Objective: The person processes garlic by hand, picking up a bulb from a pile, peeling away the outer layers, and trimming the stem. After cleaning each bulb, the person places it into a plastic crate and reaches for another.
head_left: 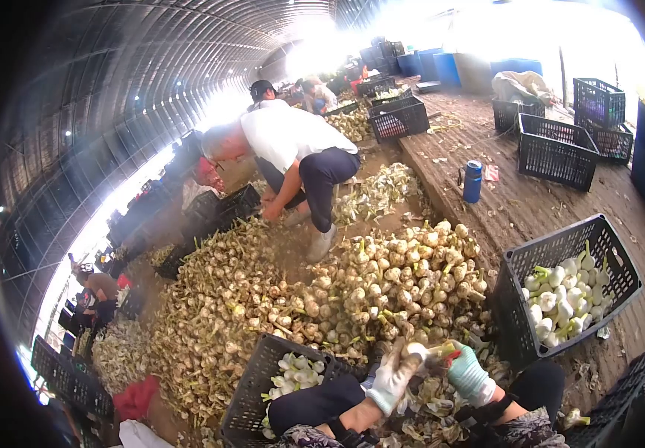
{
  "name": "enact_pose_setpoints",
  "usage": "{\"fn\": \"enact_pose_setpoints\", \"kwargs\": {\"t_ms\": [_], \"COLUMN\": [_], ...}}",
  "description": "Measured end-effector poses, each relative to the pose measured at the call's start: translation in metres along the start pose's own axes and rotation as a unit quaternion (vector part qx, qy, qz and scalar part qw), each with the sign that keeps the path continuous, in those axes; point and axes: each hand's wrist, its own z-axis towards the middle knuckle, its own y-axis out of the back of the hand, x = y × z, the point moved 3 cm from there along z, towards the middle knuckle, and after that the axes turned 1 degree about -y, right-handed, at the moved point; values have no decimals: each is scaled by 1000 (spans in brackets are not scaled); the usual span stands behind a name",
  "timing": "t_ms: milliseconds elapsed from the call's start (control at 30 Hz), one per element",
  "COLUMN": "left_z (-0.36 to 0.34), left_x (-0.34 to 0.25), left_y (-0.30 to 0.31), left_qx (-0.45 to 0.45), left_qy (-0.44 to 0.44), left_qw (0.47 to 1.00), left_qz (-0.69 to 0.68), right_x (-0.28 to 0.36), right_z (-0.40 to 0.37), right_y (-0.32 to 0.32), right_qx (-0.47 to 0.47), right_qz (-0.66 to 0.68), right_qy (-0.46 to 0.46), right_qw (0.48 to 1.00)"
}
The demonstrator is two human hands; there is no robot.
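My left hand (pixel 391 382), in a whitish work glove, is closed around a garlic bulb (pixel 416 350) in front of my knees. The bulb's stem (pixel 442 349) points right, toward my right hand (pixel 470 375), which wears a pale green glove. Those fingers are closed at the stem end, on a small red object (pixel 453 357) whose kind I cannot make out. Loose peeled skins (pixel 430 407) lie under both hands. Just beyond them rises a large heap of unpeeled garlic (pixel 404 284).
Cleaned white garlic fills part of a black crate (pixel 513 321) at my right and another black crate (pixel 236 396) at my left. A person in a white shirt (pixel 292 134) bends over the heap ahead. A blue flask (pixel 472 182) and more crates (pixel 557 153) stand on the right.
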Motion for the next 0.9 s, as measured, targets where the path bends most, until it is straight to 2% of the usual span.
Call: {"fn": "enact_pose_setpoints", "kwargs": {"t_ms": [67, 100, 133, 200, 233, 267, 333, 367, 400, 433, 467, 500, 533, 600, 633, 667, 733, 800, 833, 867, 900], "left_z": [-6, -4, -3, -2, -4, 0, 6, 1, 3, 10, 2, 4, -1, -2, -2, 0, -4, -7, -8, -9, -10], "left_x": [-24, -24, -27, -26, -31, -20, -23, -39, -45, -23, -46, -39, -42, -48, -42, -37, -41, -44, -43, -42, -39], "left_y": [-2, -1, 2, 0, 1, 1, -1, 0, -5, -2, -8, -6, -10, -4, -3, -5, -10, -8, -8, -7, -5], "left_qx": [-31, -30, -11, 44, 80, 92, 141, 139, 145, 119, 79, 73, 30, 60, 59, 100, 147, 168, 190, 193, 179], "left_qy": [-60, -63, -74, -27, 17, 44, 71, 136, 99, -6, -18, -122, -116, -25, -50, -17, 12, 45, 75, 81, 84], "left_qw": [984, 985, 991, 989, 970, 957, 897, 883, 877, 919, 950, 980, 986, 993, 984, 961, 914, 897, 879, 878, 903], "left_qz": [163, 156, 115, -138, -228, -273, -413, -426, -448, -376, -300, -141, -118, -95, -160, -259, -378, -406, -430, -430, -381], "right_x": [-29, 3, 21, 46, 33, 28, 48, 35, 18, 36, 38, 43, 45, 21, 35, 51, 58, 40, 35, 25, 8], "right_z": [13, -3, -10, -20, -15, -16, -31, -23, -18, -32, -29, -29, -32, -33, -31, -27, -20, -19, -20, -20, -25], "right_y": [26, 3, -5, -19, -8, -3, -10, -5, 1, -8, -9, -14, -16, -7, -8, 3, 23, 41, 42, 42, 37], "right_qx": [-117, -115, -116, -66, -49, -48, 46, 47, 42, 42, 34, 32, 37, -11, 22, 7, -82, -114, -93, -66, -70], "right_qz": [-159, -168, -169, -381, -131, -66, 173, 227, 284, 272, 223, 98, -30, -36, 78, 17, 108, 121, -131, -373, -394], "right_qy": [58, 155, 150, 272, 84, 27, -25, -15, -7, -19, -10, -13, -15, -18, 20, 110, 95, 63, 89, 106, 130], "right_qw": [979, 967, 967, 881, 987, 996, 983, 973, 958, 961, 974, 995, 999, 999, 997, 994, 986, 984, 983, 919, 907]}}
